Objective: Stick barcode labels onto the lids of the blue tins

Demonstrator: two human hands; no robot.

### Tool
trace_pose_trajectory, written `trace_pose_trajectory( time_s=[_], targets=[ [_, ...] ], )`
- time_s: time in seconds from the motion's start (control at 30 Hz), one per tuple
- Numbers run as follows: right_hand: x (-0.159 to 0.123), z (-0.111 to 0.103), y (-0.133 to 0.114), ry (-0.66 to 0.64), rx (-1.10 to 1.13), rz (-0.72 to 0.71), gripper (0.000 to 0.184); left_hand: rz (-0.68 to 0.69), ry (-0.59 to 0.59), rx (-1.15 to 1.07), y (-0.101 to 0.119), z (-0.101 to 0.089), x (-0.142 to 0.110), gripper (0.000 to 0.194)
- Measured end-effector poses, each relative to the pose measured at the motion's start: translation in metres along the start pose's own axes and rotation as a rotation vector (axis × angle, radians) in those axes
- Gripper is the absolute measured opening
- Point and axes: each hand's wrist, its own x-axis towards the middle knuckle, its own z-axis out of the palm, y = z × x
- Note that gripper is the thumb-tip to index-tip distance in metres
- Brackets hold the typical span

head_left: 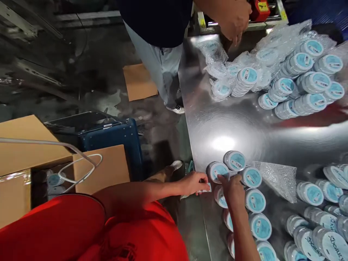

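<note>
At the lower left of the frame, an open cardboard box [102, 168] holds round jars [55, 179], with a navy-blue bin [116, 136] just above. Near the lower centre, the left hand [193, 183] pinches a small label strip [206, 188]. Right of it, a blue-labelled jar [218, 169] stands on the steel table [205, 127] — the right hand [234, 185] rests its thumb on top, fingers bent; whether it grips anything, I cannot tell. Further right lies a bubble-wrap pouch [280, 180], then stacked jars [310, 239].
</note>
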Motion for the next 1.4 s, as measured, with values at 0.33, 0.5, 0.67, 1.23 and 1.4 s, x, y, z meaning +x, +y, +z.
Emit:
trace_pose_trajectory(
  time_s=[0.33, 0.5, 0.67, 1.23, 1.4],
  targets=[
    [-0.108, 0.003, 0.013, -0.202, 0.694, -0.107, 0.035, 0.016, -0.058, -0.206, -0.005, 0.022, -0.021, 0.048],
    [-0.122, 0.007, 0.029, -0.107, 0.727, -0.025, 0.036, 0.0, -0.164, -0.179, -0.006, 0.04, -0.035, 0.047],
    [-0.141, 0.019, 0.041, -0.02, 0.712, 0.004, 0.038, -0.034, -0.106, 0.02, -0.016, 0.055, -0.036, 0.023],
    [-0.059, 0.009, 0.092, -0.036, 0.355, -0.061, 0.043, -0.015, -0.122, 0.326, -0.036, 0.054, -0.024, 0.012],
    [-0.055, 0.006, 0.087, -0.092, 0.3, -0.074, 0.04, 0.023, -0.116, 0.382, -0.035, 0.053, -0.024, 0.012]
  ],
)
